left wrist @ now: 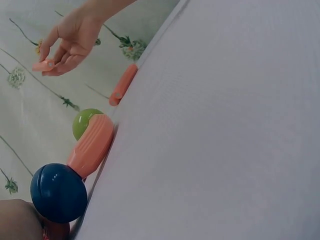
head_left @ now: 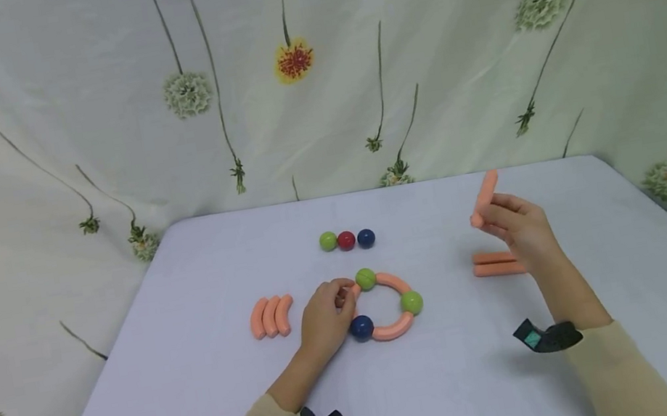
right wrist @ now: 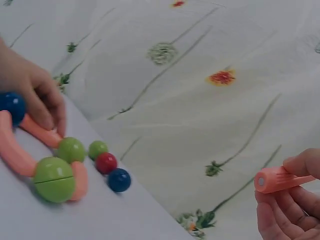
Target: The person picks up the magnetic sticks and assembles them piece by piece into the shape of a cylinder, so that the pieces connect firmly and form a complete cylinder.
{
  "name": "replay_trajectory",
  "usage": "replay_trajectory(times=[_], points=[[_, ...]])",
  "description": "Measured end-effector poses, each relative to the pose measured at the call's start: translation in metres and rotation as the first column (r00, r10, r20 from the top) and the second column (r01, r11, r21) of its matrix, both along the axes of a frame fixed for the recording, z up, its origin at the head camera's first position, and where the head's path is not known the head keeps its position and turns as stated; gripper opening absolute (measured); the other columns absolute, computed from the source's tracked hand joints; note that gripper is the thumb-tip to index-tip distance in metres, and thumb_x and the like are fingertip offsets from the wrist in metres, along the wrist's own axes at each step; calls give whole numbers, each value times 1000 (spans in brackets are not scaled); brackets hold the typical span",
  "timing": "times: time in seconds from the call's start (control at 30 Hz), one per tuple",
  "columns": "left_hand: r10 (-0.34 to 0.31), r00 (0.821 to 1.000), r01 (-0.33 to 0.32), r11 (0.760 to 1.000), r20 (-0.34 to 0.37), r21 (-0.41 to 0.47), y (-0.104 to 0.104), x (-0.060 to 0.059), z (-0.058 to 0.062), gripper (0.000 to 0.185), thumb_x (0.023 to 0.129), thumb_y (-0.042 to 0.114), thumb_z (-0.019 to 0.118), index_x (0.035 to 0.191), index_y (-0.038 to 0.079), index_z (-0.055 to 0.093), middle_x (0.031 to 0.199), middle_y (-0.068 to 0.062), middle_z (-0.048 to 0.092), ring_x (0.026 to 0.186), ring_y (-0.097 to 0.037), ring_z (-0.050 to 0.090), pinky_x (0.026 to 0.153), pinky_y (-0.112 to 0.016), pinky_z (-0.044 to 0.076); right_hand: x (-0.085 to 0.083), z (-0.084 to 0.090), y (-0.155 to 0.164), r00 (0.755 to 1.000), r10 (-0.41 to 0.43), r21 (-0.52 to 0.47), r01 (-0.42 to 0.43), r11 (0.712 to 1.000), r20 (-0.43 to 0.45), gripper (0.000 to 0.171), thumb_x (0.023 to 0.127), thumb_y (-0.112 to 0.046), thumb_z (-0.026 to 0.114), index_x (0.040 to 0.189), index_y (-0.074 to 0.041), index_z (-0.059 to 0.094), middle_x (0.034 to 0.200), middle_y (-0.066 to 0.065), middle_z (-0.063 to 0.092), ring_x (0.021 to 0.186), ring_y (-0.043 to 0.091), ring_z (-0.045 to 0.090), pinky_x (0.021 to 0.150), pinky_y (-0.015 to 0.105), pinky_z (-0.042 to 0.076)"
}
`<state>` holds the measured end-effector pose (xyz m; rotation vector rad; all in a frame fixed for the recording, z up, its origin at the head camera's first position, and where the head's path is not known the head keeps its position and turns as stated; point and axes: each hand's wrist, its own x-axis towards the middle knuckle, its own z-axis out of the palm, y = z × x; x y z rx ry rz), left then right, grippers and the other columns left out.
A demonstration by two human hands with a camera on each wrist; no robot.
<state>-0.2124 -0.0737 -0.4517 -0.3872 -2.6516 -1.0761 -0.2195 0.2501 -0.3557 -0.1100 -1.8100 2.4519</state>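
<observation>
On the table, curved orange rods [head_left: 394, 329] and balls form a ring: a blue ball [head_left: 362, 328], a green ball [head_left: 365, 278] at the back and another green ball [head_left: 412, 302] on the right. My left hand [head_left: 325, 316] pinches the ring's left curved rod [right wrist: 42, 132], between the blue ball and the back green one; its fingers partly hide that rod. Raised above the table's right side, my right hand [head_left: 522, 228] holds a straight orange rod [head_left: 486, 193] between thumb and fingers. A round silvery disc shows in that rod's end [right wrist: 261, 182].
Behind the ring, a green ball [head_left: 328, 240], a red ball [head_left: 346, 240] and a blue ball [head_left: 366, 238] stand in a row. Three curved orange rods [head_left: 269, 317] lie to the left. Two straight orange rods [head_left: 499, 269] lie below my right hand. A flowered cloth [head_left: 268, 130] hangs behind the table.
</observation>
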Motion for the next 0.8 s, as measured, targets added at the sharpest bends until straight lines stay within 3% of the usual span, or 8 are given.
replay_trajectory(times=[0.07,0.13,0.23,0.5,0.67,0.8], points=[[-6,1000,6,1000,-5,4,0,-1,0,20,94,19,62,111,9,68,88,1,59,78,-12,55,70,-30,47,3,-3,-10,998,45,151,-49,987,33,32,90,-16,71,115,-3,56,93,-2,65,84,10,67,81,23,52],[-15,1000,15,1000,-13,7,-1,-1,1,20,94,18,62,111,9,68,88,1,59,78,-12,55,69,-30,47,6,-8,-19,995,78,294,-92,952,59,37,92,-18,69,120,-1,52,96,-5,63,85,8,66,83,25,50],[-19,1000,19,1000,-20,9,-1,-2,2,20,94,18,62,111,8,68,88,1,59,78,-12,54,69,-30,47,9,-19,-31,990,126,425,-142,894,65,37,92,-15,67,120,3,52,96,-4,63,86,7,63,81,28,48],[-18,1000,18,1000,-11,0,-2,-1,5,20,94,17,62,111,8,68,87,1,59,77,-12,54,68,-29,46,21,-40,-58,973,233,483,-204,851,1,32,86,-5,72,111,5,55,97,8,64,86,11,64,76,24,52],[-17,1000,17,1000,1,-2,-2,1,4,21,94,18,62,112,8,68,88,1,59,78,-12,54,68,-28,46,29,-48,-71,949,284,540,-169,825,-137,27,84,-1,73,105,5,58,98,14,64,88,15,64,75,25,53],[-19,1000,19,1000,8,3,-2,2,4,21,95,18,61,112,8,68,88,1,59,78,-12,54,68,-28,46,33,-53,-77,921,308,581,-118,806,-240,26,82,-2,77,101,1,60,96,11,66,89,15,64,80,26,53]])
